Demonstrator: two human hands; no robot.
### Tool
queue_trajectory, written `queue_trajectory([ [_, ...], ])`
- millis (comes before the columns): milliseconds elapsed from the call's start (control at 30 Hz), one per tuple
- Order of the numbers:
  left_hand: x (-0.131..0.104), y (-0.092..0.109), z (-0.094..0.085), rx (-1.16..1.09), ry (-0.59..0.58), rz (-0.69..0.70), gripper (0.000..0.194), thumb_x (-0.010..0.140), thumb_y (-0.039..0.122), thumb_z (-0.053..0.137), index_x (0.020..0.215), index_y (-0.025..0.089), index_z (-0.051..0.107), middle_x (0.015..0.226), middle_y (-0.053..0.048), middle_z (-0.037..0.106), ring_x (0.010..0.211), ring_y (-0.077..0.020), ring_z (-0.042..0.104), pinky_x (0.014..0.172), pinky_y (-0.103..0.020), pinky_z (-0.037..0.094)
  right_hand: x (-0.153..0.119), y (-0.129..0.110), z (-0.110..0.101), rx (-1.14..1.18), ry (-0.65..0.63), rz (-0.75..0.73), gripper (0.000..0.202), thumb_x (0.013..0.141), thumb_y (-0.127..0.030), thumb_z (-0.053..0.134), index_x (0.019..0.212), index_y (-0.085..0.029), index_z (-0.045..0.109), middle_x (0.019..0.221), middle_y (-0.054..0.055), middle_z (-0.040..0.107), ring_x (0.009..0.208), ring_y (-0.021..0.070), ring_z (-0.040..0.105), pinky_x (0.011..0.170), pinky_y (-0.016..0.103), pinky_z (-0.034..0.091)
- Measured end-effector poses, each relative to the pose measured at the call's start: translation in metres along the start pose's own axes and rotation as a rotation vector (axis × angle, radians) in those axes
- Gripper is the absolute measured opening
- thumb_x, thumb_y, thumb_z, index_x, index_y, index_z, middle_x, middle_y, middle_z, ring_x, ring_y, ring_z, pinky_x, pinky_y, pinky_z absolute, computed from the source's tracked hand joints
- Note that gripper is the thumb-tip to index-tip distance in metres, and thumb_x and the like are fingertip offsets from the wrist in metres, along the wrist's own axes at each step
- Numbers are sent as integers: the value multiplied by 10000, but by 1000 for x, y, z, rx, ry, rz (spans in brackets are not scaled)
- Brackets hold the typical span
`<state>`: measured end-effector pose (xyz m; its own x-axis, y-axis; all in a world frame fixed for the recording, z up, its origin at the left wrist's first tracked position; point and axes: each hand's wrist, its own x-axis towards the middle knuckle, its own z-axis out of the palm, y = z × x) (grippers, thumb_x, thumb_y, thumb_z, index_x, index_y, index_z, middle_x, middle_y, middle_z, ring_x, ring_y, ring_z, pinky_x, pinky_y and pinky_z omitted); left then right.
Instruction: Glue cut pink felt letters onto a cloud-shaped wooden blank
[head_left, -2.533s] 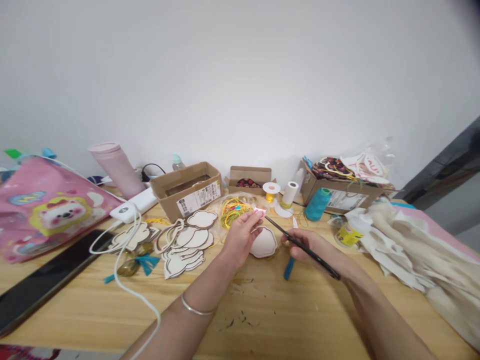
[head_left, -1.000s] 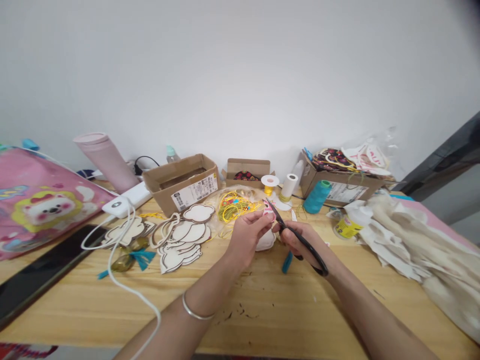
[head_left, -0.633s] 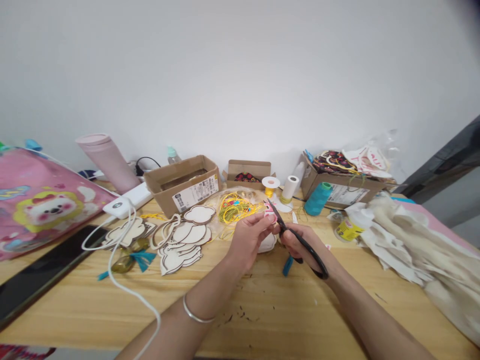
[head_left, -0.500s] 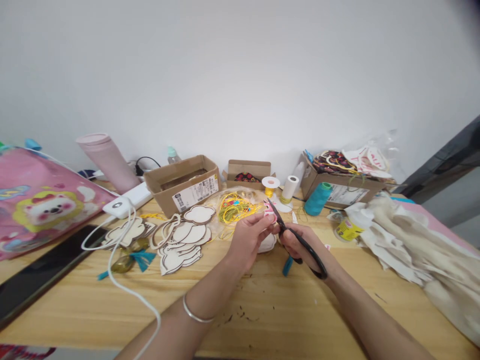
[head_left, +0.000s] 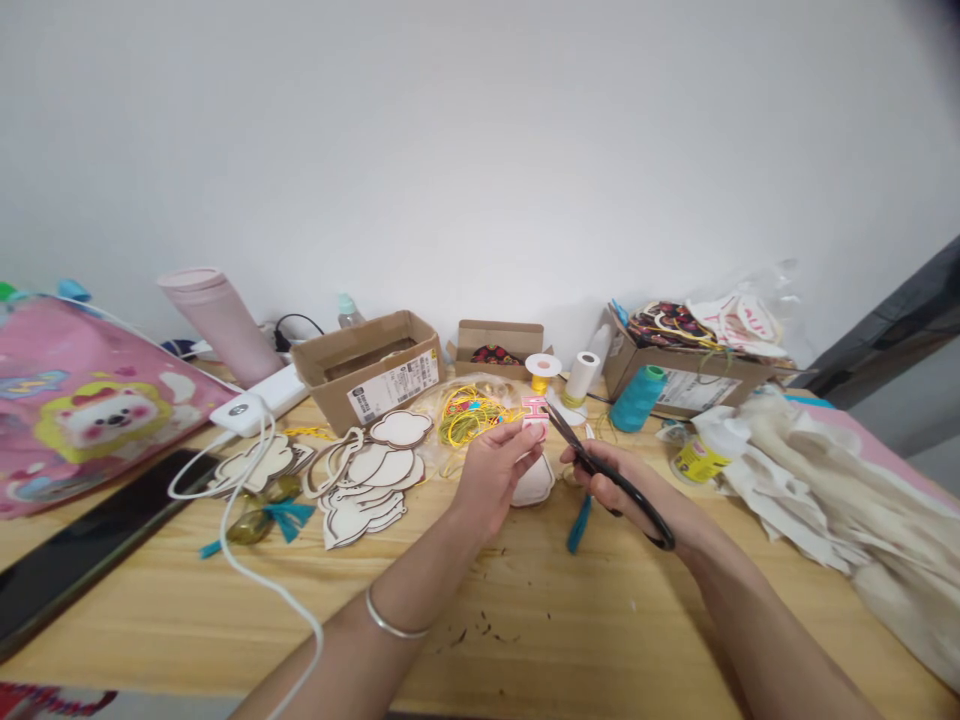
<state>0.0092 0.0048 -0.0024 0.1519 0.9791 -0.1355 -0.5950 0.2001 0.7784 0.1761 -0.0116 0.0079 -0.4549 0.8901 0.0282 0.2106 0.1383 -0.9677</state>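
Where the white wall (head_left: pixel 480 180) ends, a wooden table (head_left: pixel 555 630) spreads out. At its left edge slumps a pink bag (head_left: pixel 112 410) with a printed animal; at its right lies crumpled beige cloth (head_left: pixel 817 480). A black phone (head_left: pixel 97 550) lies in front of the bag. Two cardboard boxes (head_left: pixel 326 395) stand near the wall, well apart, with a smaller carton (head_left: pixel 517 340) between them. The left hand (head_left: pixel 499 470) and the right hand (head_left: pixel 626 485) are near each other above the table's middle. A pink tumbler (head_left: pixel 221 325) stands behind the bag. The right hand's fingers are curled round the handles of black scissors (head_left: pixel 611 474), whose blades point up and left. White boards (head_left: pixel 360 515) lie piled left of the left hand; a teal cone (head_left: pixel 637 398) stands beyond the right. Smallest is the pink-and-white patch (head_left: pixel 535 408), raised above the table, pinched between left thumb and forefinger. The blades are just beside it; whether they touch it, I cannot tell.
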Motion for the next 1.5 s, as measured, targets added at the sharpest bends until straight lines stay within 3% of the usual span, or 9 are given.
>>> queue_trajectory([
  [67, 0, 0, 0, 11, 11, 11, 120, 608, 237, 735, 662, 141, 686, 683, 6, 623, 637, -59, 531, 719, -213, 448, 1, -7, 0, -9, 62, 42, 524, 608, -628, 607, 831, -160, 529, 635, -18, 449, 522, 82, 359, 447, 222, 279],
  [167, 0, -2, 1, 41, -1, 14, 144, 596, 252, 743, 686, 150, 695, 714, -2, 647, 660, -69, 549, 734, -222, 444, 6, -14, 6, 5, 322, 76, 475, 566, -585, 654, 766, -174, 525, 573, -36, 439, 493, 85, 372, 436, 228, 285],
  [233, -2, -5, 2, 78, -41, 10, 159, 604, 264, 739, 718, 159, 704, 749, -11, 668, 696, -83, 569, 751, -227, 441, 9, -16, 14, 56, 490, 32, 459, 559, -548, 676, 792, -184, 522, 561, -46, 443, 480, 83, 384, 435, 226, 300],
  [333, -4, -10, 3, 149, -130, 6, 174, 647, 277, 712, 782, 168, 712, 822, -33, 694, 770, -115, 599, 790, -247, 437, 11, -15, 23, 146, 592, -38, 457, 541, -477, 721, 834, -192, 518, 604, -37, 507, 500, 90, 446, 468, 230, 362],
  [767, -4, -14, 5, 237, -136, 29, 181, 639, 327, 712, 706, 158, 710, 697, -23, 673, 663, -109, 572, 708, -242, 455, 8, 0, 20, 107, 555, -118, 327, 625, -344, 696, 853, -191, 518, 639, -25, 547, 549, 98, 488, 499, 223, 396],
  [967, 1, -5, 0, 120, -6, 53, 193, 574, 316, 753, 612, 143, 677, 614, 8, 610, 613, -73, 530, 724, -226, 458, 3, 7, -3, 116, 646, -140, 297, 681, -309, 651, 919, -184, 525, 669, -18, 539, 510, 86, 452, 467, 223, 367],
  [1200, 1, -6, -1, 177, -24, 92, 196, 638, 326, 706, 711, 144, 701, 727, -22, 651, 709, -98, 560, 790, -254, 446, -3, -12, -21, -66, 773, -166, 283, 606, -339, 682, 798, -187, 542, 599, -23, 538, 480, 96, 440, 433, 226, 341],
  [1367, -2, -2, 1, 372, -85, 129, 166, 667, 308, 679, 712, 152, 714, 695, -28, 663, 670, -123, 556, 702, -242, 430, 1, -25, -4, -32, 632, -70, 353, 626, -516, 633, 698, -188, 526, 499, -30, 504, 432, 92, 418, 420, 234, 354],
  [1500, -3, -4, 1, 444, -206, 99, 157, 637, 307, 700, 692, 162, 723, 681, -40, 675, 640, -139, 567, 631, -239, 425, 7, -16, 10, 110, 507, -30, 411, 538, -485, 723, 747, -192, 526, 551, -43, 520, 473, 92, 459, 458, 235, 383],
])
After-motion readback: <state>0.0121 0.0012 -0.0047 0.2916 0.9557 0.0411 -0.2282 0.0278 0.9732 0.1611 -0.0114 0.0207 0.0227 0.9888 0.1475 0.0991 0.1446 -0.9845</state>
